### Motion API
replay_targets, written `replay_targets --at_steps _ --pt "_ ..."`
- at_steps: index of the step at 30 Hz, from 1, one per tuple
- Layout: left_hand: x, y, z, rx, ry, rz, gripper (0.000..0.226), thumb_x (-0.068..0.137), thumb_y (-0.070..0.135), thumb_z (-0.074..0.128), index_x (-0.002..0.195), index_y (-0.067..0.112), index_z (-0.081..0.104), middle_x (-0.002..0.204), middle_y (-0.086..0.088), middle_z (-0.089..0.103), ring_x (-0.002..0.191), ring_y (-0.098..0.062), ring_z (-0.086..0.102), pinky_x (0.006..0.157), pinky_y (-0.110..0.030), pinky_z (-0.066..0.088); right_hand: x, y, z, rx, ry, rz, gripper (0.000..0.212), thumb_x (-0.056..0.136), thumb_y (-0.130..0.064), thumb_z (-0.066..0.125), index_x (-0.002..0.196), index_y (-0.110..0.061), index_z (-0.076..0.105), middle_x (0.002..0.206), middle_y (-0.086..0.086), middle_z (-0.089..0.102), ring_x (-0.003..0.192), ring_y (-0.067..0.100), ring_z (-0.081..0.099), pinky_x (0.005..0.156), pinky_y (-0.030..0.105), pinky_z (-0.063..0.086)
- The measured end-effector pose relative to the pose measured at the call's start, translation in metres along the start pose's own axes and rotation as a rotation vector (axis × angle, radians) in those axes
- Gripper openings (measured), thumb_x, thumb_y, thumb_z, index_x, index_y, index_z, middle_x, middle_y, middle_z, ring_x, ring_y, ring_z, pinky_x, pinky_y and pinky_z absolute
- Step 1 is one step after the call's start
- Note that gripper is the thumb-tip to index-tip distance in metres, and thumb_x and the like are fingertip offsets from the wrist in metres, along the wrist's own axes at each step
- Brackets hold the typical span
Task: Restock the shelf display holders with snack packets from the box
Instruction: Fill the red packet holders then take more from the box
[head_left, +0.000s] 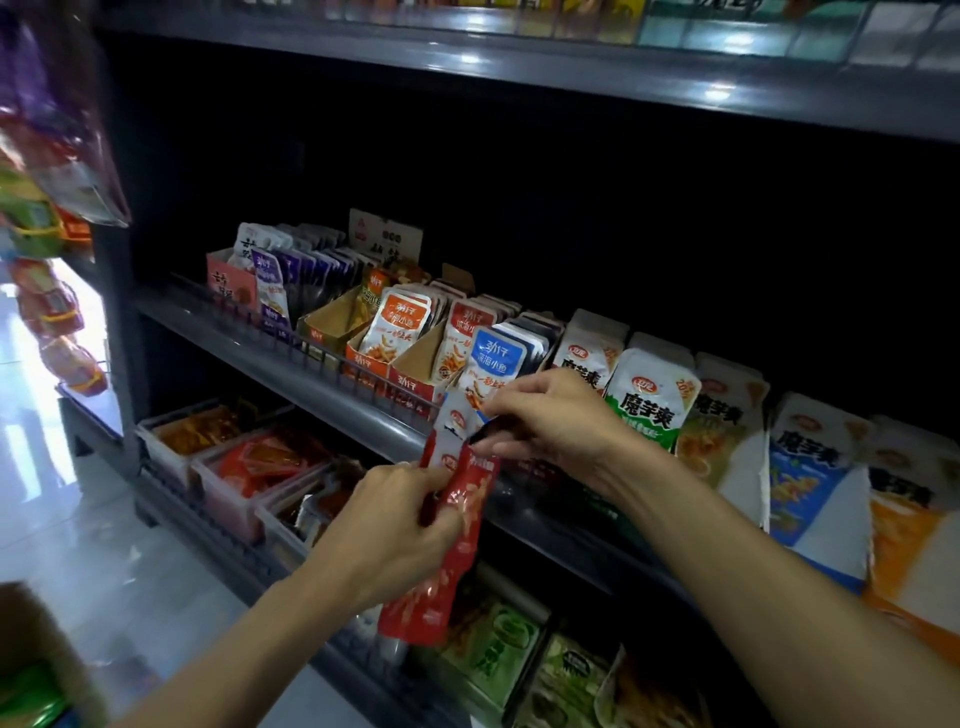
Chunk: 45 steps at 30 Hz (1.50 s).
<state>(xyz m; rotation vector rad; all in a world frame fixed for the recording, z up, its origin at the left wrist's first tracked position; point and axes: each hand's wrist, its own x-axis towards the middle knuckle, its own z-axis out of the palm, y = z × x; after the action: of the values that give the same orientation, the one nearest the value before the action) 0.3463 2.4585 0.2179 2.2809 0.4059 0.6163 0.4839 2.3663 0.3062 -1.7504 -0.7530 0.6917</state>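
Observation:
My left hand (387, 525) grips a bundle of red snack packets (447, 561) in front of the middle shelf's edge. My right hand (545, 421) pinches the top of one red-and-white packet (454, 426) rising out of that bundle. Just behind it stands a cardboard display holder with blue-labelled packets (493, 358). Further left are holders with orange packets (395, 325), a red-labelled row (467, 332) and a purple row (291, 270). One yellow holder (337, 317) looks nearly empty. The cardboard box (36, 660) shows at the bottom left corner.
The grey middle shelf (322, 384) has a wire front rail. White, green, blue and orange konjac packs (649, 400) fill its right side. Clear bins of red snacks (254, 462) sit on the lower shelf, green packs (498, 649) below. Hanging snack bags (52, 156) crowd the left edge.

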Motion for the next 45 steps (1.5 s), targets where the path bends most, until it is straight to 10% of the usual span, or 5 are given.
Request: replay_targets --at_steps 6,18,27,37,45 --pt "0.003 0.002 -0.009 -0.326 -0.039 -0.223 0.017 0.095 0.006 0.054 0.087 0.010 0.068 0.080 0.000 0.076 0.070 -0.015 0.073 0.065 -0.030 0.059 -0.003 0.003 -0.029 -0.486 0.127 -0.329 0.037 0.081 -0.046 0.073 0.109 -0.024 0.067 0.099 0.003 0.067 0.090 0.015 0.066 0.078 0.032 0.056" --pt "0.012 0.019 -0.007 -0.690 -0.213 -0.215 0.027 0.079 0.015 0.074 0.104 0.010 0.065 0.089 -0.009 0.076 0.077 -0.024 0.075 0.065 -0.027 0.058 -0.010 -0.002 -0.061 -0.209 0.087 -0.226 0.014 0.086 -0.008 0.072 0.097 -0.006 0.065 0.092 0.013 0.074 0.076 0.019 0.071 0.058 0.026 0.058" --pt "0.024 -0.007 0.003 -0.704 0.147 -0.267 0.011 0.079 0.004 0.078 0.082 0.010 0.069 0.069 -0.008 0.073 0.060 -0.021 0.070 0.061 -0.036 0.057 0.011 -0.036 -0.112 -0.600 0.534 -0.434 0.013 0.088 -0.019 0.073 0.090 -0.010 0.064 0.091 0.004 0.071 0.084 0.019 0.070 0.075 0.048 0.060" --pt "0.025 -0.025 0.012 -0.694 0.157 -0.278 0.010 0.081 0.007 0.077 0.086 0.011 0.069 0.071 0.000 0.075 0.059 -0.014 0.071 0.047 -0.019 0.049 0.045 -0.025 -0.108 -0.811 0.634 -0.406 0.015 0.088 -0.027 0.073 0.084 -0.022 0.059 0.087 -0.002 0.069 0.074 0.010 0.066 0.065 0.034 0.058" --pt "0.030 -0.032 0.018 -0.704 0.096 -0.289 0.021 0.073 0.005 0.084 0.083 0.017 0.069 0.079 -0.002 0.076 0.067 -0.020 0.073 0.062 -0.034 0.056 0.060 -0.003 -0.092 -1.168 0.660 -0.321 0.019 0.086 -0.030 0.074 0.081 -0.028 0.056 0.082 -0.007 0.061 0.080 0.013 0.060 0.065 0.032 0.051"
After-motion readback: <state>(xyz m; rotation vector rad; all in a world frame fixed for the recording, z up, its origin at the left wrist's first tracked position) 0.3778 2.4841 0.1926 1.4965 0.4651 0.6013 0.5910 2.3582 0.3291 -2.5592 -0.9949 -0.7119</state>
